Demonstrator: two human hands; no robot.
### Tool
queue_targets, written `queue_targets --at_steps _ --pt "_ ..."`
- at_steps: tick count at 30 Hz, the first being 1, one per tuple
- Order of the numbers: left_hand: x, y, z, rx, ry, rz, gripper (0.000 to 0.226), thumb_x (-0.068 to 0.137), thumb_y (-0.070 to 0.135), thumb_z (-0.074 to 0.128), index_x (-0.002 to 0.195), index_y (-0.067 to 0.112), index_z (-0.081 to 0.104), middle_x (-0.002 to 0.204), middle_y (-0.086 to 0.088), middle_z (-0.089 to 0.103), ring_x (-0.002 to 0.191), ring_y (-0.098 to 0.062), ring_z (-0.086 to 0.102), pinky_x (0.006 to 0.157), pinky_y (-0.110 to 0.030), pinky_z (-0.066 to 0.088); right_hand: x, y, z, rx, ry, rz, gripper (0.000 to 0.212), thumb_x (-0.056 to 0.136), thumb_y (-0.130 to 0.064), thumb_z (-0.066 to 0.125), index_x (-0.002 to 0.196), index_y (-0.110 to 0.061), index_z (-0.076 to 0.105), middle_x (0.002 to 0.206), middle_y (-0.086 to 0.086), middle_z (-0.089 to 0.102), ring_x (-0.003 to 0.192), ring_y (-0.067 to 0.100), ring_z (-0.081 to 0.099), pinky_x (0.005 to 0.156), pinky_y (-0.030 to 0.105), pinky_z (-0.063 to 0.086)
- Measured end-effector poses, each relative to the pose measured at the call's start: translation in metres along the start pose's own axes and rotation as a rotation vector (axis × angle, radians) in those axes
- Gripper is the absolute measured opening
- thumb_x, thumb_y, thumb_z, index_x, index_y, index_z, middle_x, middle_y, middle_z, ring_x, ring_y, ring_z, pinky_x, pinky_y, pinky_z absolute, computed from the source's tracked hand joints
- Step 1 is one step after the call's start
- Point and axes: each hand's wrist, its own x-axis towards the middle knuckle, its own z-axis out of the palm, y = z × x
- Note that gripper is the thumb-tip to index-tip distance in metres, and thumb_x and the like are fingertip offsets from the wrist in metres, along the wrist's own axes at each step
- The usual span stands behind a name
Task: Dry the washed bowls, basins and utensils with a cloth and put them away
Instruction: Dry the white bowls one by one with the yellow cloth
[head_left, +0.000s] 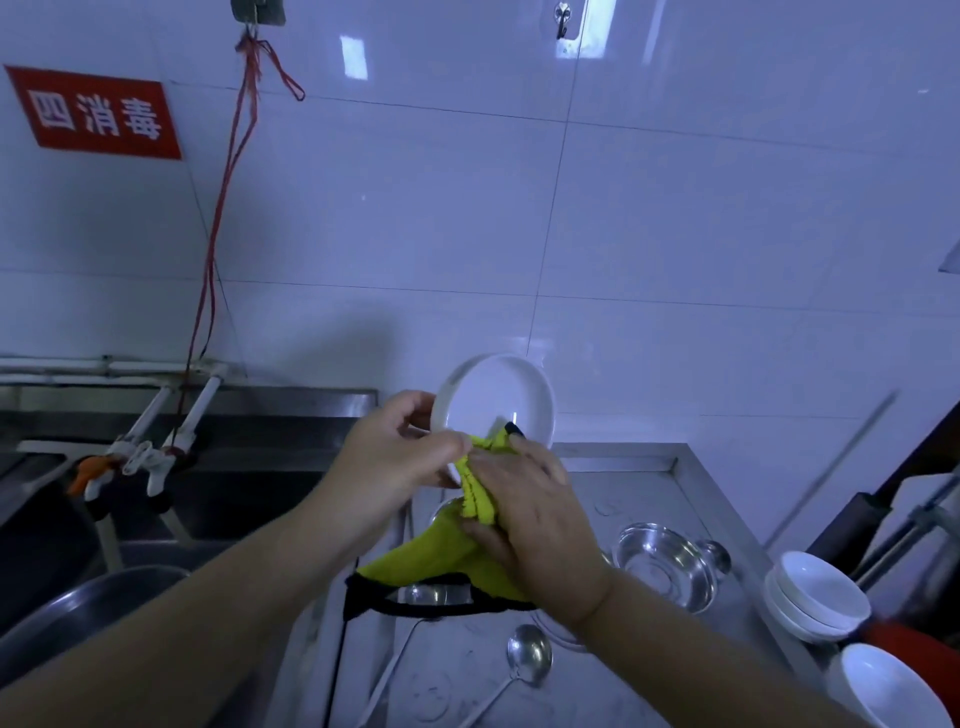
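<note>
We see a dim scene with a cold blue cast. Glare patches sit on the glossy white wall tiles (675, 208), and a soft shadow falls above the dark steel sink (249, 467). Straight lines bow toward the edges; the stacked white ceramic bowls (815, 597) at right look smeared.

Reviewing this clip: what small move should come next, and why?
Probably sweep the cloth up across the inside of the dish: the left hand holds the dish tilted by its rim, while the right hand holds the cloth only at its lower edge.
</note>
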Motion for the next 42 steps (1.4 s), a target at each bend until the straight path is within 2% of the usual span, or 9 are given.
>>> queue_targets --at_steps 5,9,14,18,21,25,31,37,42 --pt "0.000 0.025 -0.019 0.139 -0.167 0.036 0.041 0.050 0.020 0.072 0.091 0.014 0.069 0.082 -0.010 0.070 0.069 -0.018 0.068 0.055 -0.027 0.053 0.007 0.048 -0.031 -0.288 -0.229 -0.410 0.045 0.098 -0.040 0.045 0.133 -0.011 0.045 0.127 0.007 0.060 0.123 0.023 0.051 0.112 0.046 0.030" --pt "0.001 0.017 0.002 0.036 -0.053 0.016 0.036 0.057 0.012 0.065 0.093 0.010 0.064 0.080 -0.008 0.068 0.070 -0.019 0.067 0.065 -0.036 0.059 0.011 0.040 -0.022 -0.207 -0.045 -0.277 0.032 0.102 -0.020 0.036 0.129 -0.008 0.048 0.115 0.011 0.065 0.112 0.025 0.056 0.105 0.043 0.038" --pt "0.000 0.007 0.026 -0.044 -0.004 0.077 0.032 0.058 0.010 0.064 0.090 0.012 0.064 0.073 0.003 0.067 0.063 -0.010 0.063 0.054 -0.022 0.048 0.006 0.009 0.003 -0.082 0.206 0.061 0.036 0.091 -0.020 0.045 0.126 -0.010 0.051 0.112 0.007 0.059 0.103 0.024 0.053 0.092 0.036 0.038" --pt "0.007 0.025 0.010 0.151 -0.140 0.093 0.035 0.055 0.011 0.068 0.090 0.007 0.066 0.073 -0.008 0.068 0.064 -0.015 0.066 0.057 -0.027 0.053 -0.001 0.033 -0.007 -0.229 0.196 -0.158 0.040 0.083 -0.010 0.065 0.121 -0.010 0.053 0.109 0.005 0.059 0.099 0.023 0.057 0.100 0.036 0.039" --pt "0.017 0.036 -0.001 0.238 -0.213 0.070 0.042 0.050 0.020 0.073 0.090 0.007 0.067 0.077 -0.010 0.070 0.067 -0.019 0.068 0.060 -0.030 0.056 0.002 0.053 -0.021 -0.305 0.142 -0.329 0.026 0.091 -0.004 0.058 0.117 -0.009 0.056 0.100 0.009 0.068 0.099 0.023 0.059 0.104 0.039 0.040" --pt "0.015 0.019 0.014 0.056 -0.132 0.135 0.049 0.055 0.032 0.077 0.100 0.016 0.065 0.087 0.003 0.072 0.081 -0.010 0.068 0.067 -0.019 0.050 0.009 0.040 -0.019 -0.199 0.199 -0.104 0.035 0.085 -0.002 0.062 0.117 -0.010 0.053 0.094 0.010 0.066 0.090 0.024 0.055 0.092 0.037 0.043" --pt "0.009 0.019 0.032 0.062 -0.097 0.296 0.029 0.068 0.006 0.070 0.095 0.018 0.067 0.078 -0.001 0.072 0.069 -0.011 0.066 0.065 -0.019 0.051 0.011 0.023 -0.016 -0.032 0.226 0.078 0.046 0.078 0.004 0.058 0.121 -0.010 0.051 0.100 0.011 0.062 0.092 0.026 0.052 0.082 0.034 0.039" --pt "0.023 0.049 0.009 0.272 -0.286 0.185 0.033 0.057 0.024 0.071 0.088 0.013 0.071 0.072 0.007 0.068 0.066 -0.004 0.062 0.059 -0.014 0.047 0.012 0.065 -0.045 -0.329 0.067 -0.412 0.028 0.089 -0.001 0.059 0.115 -0.009 0.055 0.100 0.008 0.067 0.099 0.023 0.060 0.104 0.038 0.040" --pt "0.017 0.024 0.026 0.042 -0.187 0.248 0.039 0.066 0.022 0.074 0.103 0.013 0.066 0.098 -0.002 0.072 0.092 -0.013 0.066 0.076 -0.019 0.050 0.019 0.043 -0.035 -0.199 0.196 -0.065 0.035 0.085 -0.003 0.059 0.118 -0.011 0.052 0.099 0.010 0.066 0.092 0.024 0.054 0.089 0.035 0.042"
